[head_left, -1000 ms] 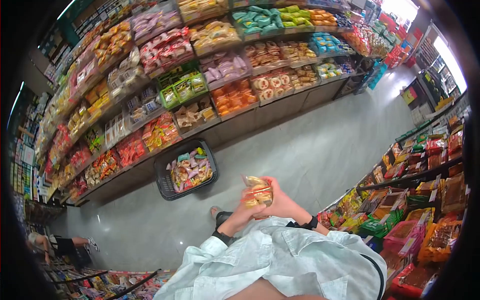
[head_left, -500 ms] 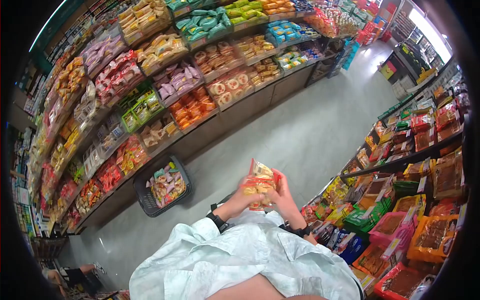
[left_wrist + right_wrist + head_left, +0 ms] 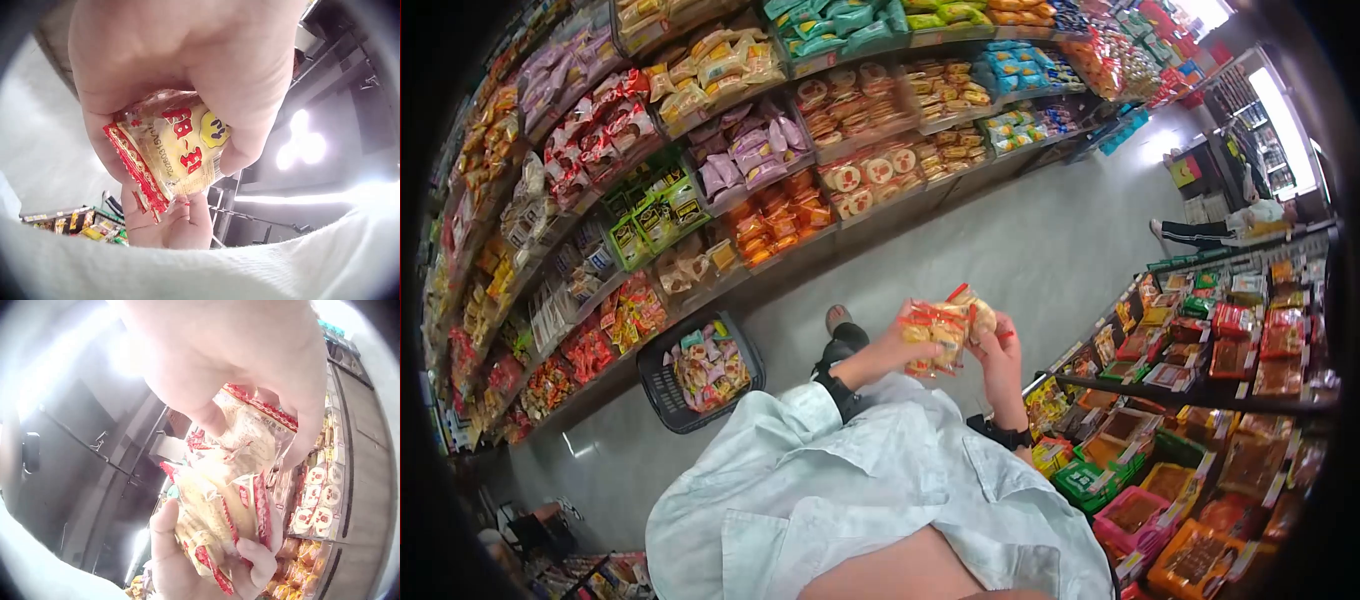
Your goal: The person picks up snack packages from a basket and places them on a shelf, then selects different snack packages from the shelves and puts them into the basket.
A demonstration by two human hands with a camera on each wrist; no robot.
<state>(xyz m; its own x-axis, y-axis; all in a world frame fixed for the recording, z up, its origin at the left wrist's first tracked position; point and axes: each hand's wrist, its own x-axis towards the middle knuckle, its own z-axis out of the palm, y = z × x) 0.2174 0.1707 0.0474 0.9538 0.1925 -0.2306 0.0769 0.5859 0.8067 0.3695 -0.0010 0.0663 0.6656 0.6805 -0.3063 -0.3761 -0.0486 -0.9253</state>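
1. Both hands are clamped on a clear snack packet point(image 3: 940, 328) with red edging, held up in front of the chest: the left hand point(image 3: 892, 352) grips one side, the right hand point(image 3: 1000, 362) the other.
2. The person stands in a shop aisle on a grey floor point(image 3: 1040, 250).
3. Long shelves point(image 3: 730, 150) of packaged snacks line one side; trays point(image 3: 1180, 480) of sweets fill the other.
4. A black basket point(image 3: 655, 395) of packets sits on the floor near the shelves.

Both hands have lifted the snack packets point(image 3: 940, 325) higher (basket point(image 3: 662, 392) left behind).
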